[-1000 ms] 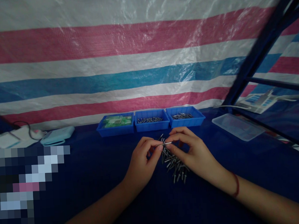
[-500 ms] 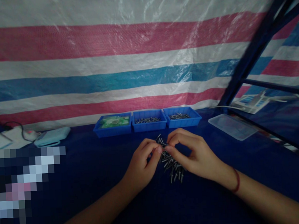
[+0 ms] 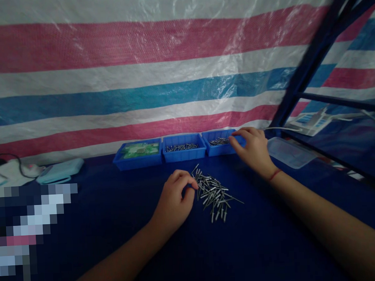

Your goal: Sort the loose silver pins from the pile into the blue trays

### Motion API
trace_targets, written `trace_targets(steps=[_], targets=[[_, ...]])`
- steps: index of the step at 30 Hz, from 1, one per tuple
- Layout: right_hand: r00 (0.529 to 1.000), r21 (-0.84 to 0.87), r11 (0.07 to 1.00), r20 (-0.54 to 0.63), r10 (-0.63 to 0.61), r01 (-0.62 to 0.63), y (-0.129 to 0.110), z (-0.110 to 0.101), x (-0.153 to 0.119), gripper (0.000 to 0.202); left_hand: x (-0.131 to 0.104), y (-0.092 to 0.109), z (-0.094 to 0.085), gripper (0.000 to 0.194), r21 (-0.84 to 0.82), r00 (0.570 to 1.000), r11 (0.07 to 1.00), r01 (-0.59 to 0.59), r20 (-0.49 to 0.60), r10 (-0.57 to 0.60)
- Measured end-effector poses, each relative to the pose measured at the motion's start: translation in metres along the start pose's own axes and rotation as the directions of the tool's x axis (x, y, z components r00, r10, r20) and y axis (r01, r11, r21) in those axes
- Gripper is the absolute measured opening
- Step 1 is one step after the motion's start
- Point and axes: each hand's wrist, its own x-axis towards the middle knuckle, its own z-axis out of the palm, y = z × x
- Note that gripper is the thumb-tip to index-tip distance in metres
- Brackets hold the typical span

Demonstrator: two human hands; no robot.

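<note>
Right grip (image 3: 253, 147): at the right bin (image 3: 219, 150), thumb and fingertips close together over its right end; whether a pin was pinched could not be told.
Left grip (image 3: 174, 195): thumb and forefinger curled nearly together at the left edge of the pile of metal pins (image 3: 213, 191); anything held could not be made out.
Pile: loose on the worktop (image 3: 212, 256), just right of the left grip, left of and nearer the wearer than the right.
Shift of hands: right grip had gone from the left grip's side to the right bin, uncovering the pile; judged a pause in two-handed handling, with many pins left unsorted.
Right bin contents: similar pins.
Middle bin (image 3: 185, 155): left of the right grip; pins inside.
Left bin (image 3: 140, 162): farther left; green packets (image 3: 140, 149).
Clear plastic tray (image 3: 291, 154): just right of the right grip.
</note>
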Motion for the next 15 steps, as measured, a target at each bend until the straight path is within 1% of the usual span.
trace_targets(steps=[4, 7, 9, 11, 15], targets=[[0.987, 0.171, 0.975, 0.044, -0.153, 0.144, -0.023, -0.011, -0.009, 0.016, -0.002, -0.001, 0.0, 0.03, 0.157, 0.995, 0.986, -0.052, 0.088, 0.039], [0.967, 0.32, 0.929, 0.109, -0.232, 0.187, -0.045, -0.021, -0.019, 0.014, -0.002, -0.002, 0.002, 0.035, 0.305, 0.982, 0.945, -0.116, 0.178, 0.063], [0.952, 0.398, 0.897, 0.146, -0.269, 0.192, -0.058, -0.026, -0.026, 0.014, -0.001, -0.003, 0.003, 0.031, 0.392, 0.973, 0.908, -0.146, 0.223, 0.06], [0.937, 0.444, 0.871, 0.161, -0.31, 0.212, -0.067, -0.03, -0.032, 0.014, 0.001, -0.004, 0.003, 0.025, 0.44, 0.968, 0.883, -0.166, 0.244, 0.06], [0.914, 0.474, 0.848, 0.185, -0.36, 0.238, -0.076, -0.037, -0.037, 0.013, 0.004, -0.006, 0.0, 0.015, 0.442, 0.964, 0.879, -0.177, 0.259, 0.064]])
